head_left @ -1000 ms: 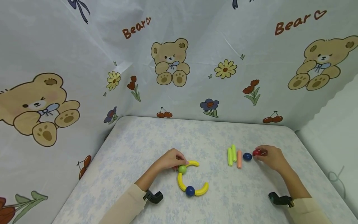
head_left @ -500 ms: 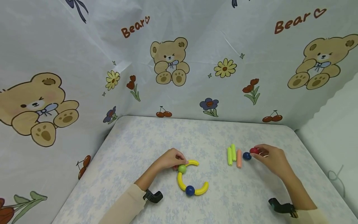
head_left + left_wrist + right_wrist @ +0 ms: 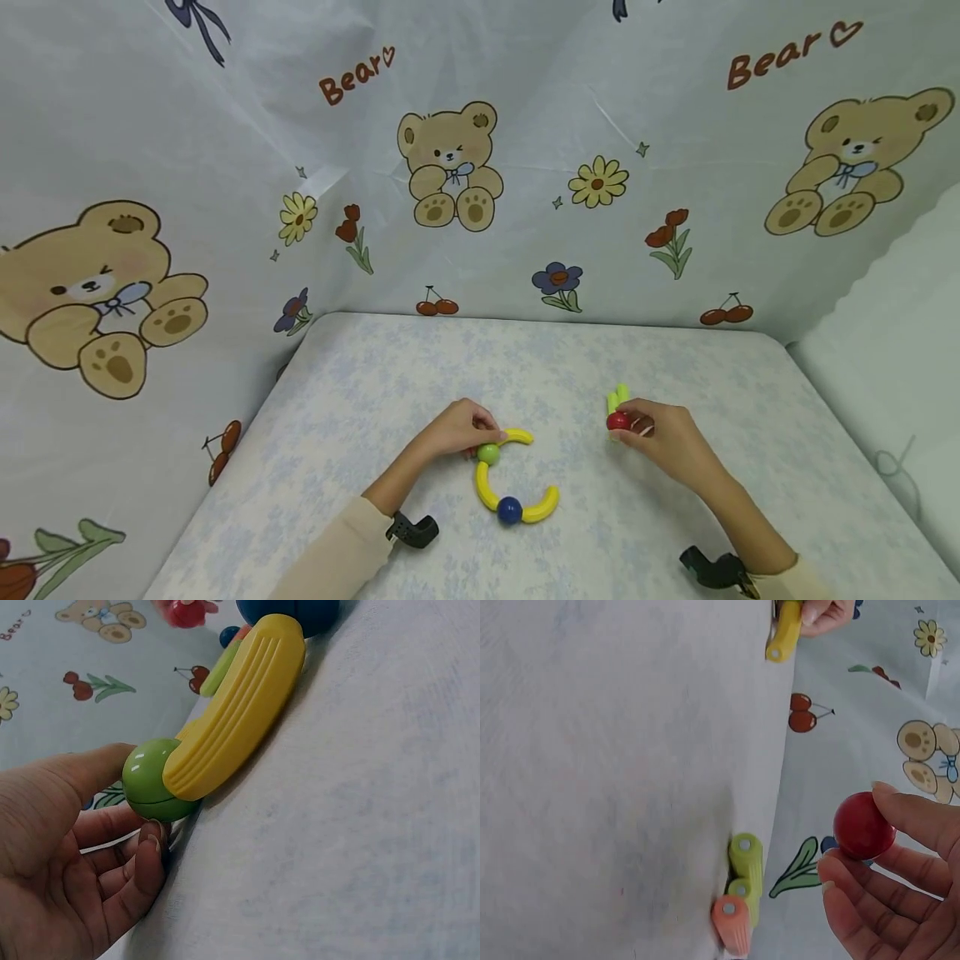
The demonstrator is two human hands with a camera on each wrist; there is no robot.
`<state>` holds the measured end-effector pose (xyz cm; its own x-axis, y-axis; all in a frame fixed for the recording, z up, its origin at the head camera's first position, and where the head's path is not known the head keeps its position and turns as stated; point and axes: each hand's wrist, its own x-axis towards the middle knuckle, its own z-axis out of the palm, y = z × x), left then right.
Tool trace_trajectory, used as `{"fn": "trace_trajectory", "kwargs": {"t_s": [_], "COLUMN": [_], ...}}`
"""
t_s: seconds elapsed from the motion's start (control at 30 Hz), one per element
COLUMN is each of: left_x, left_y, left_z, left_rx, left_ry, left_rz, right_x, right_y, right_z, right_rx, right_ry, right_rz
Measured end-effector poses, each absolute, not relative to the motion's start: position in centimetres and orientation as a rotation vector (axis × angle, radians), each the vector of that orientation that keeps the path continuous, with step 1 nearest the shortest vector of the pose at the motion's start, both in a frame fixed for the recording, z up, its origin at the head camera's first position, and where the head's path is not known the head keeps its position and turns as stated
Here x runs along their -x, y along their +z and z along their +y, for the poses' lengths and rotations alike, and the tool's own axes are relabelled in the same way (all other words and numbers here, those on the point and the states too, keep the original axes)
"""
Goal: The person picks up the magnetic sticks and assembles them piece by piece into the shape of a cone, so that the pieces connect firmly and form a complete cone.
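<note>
My right hand (image 3: 671,437) pinches a glossy red ball (image 3: 618,421) between thumb and fingers, raised above the table. In the right wrist view the red ball (image 3: 863,826) sits at the fingertips. My left hand (image 3: 461,429) grips a green ball (image 3: 154,778) that joins two curved yellow rods. The lower yellow rod (image 3: 485,487) runs from the green ball to a blue ball (image 3: 510,511); another yellow rod (image 3: 542,506) curves on to the right. The upper yellow rod (image 3: 519,436) is partly behind my left fingers. Together these pieces form an open C shape.
Two light green rods (image 3: 746,859) and an orange rod (image 3: 731,926) lie close together under the right hand, mostly hidden in the head view. A loose dark blue ball (image 3: 229,636) is near them. A bear-print cloth (image 3: 510,275) hangs behind the table (image 3: 375,375).
My right hand has lifted the red ball from beside the dark blue ball and carried it left, over the light green and orange rods. My left hand stays put on the C shape.
</note>
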<state>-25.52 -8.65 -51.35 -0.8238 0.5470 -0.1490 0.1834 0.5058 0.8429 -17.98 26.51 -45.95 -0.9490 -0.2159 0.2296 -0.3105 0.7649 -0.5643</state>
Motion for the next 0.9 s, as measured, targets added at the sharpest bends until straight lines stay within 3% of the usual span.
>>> {"fn": "trace_trajectory", "kwargs": {"t_s": [0.9], "left_x": [25.6], "left_y": [-51.6], "left_z": [-8.9], "left_rx": [-0.513], "left_ry": [1.322], "left_rz": [2.296], "right_x": [19.6], "right_y": [-48.3], "right_z": [18.7], "right_rx": [-0.684], "right_ry": [1.017], "right_rz": [-2.945]}}
